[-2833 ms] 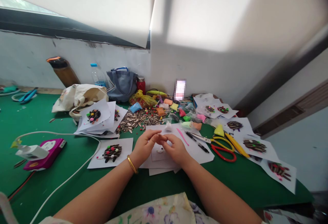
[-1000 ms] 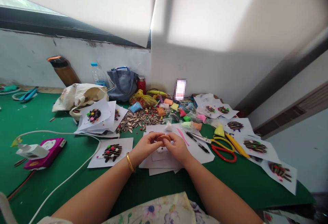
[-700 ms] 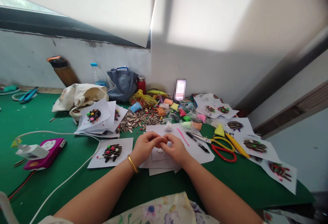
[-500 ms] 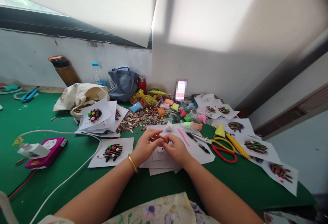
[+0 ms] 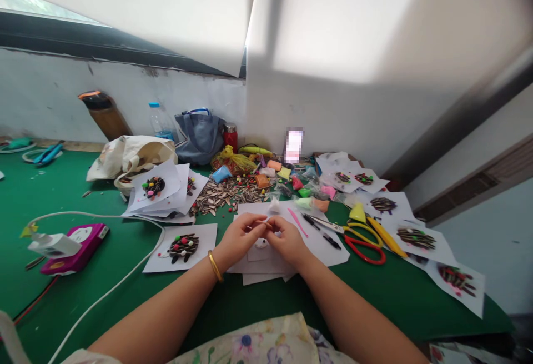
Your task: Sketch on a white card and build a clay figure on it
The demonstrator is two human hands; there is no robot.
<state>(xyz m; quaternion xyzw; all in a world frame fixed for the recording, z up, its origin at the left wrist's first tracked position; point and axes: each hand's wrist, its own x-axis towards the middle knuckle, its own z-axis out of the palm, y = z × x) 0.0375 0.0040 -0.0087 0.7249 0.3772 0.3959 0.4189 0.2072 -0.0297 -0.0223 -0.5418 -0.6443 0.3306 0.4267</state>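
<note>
My left hand, with a gold bangle on its wrist, and my right hand meet fingertip to fingertip above a stack of white paper sheets on the green table. Both hands pinch a small thin piece between them; it is too small to name. A small white paper with a dark mark lies directly under the fingers. A pile of sunflower seeds lies just beyond the hands.
Seed pictures on paper lie left and right. Red and yellow scissors, pens and coloured clay bags sit to the right. A pink device with a white cable, bags and bottles stand at left and back.
My hands have stayed over the paper stack, fingertips working together; the fingers shifted slightly and the pinch now sits a little lower and tighter.
</note>
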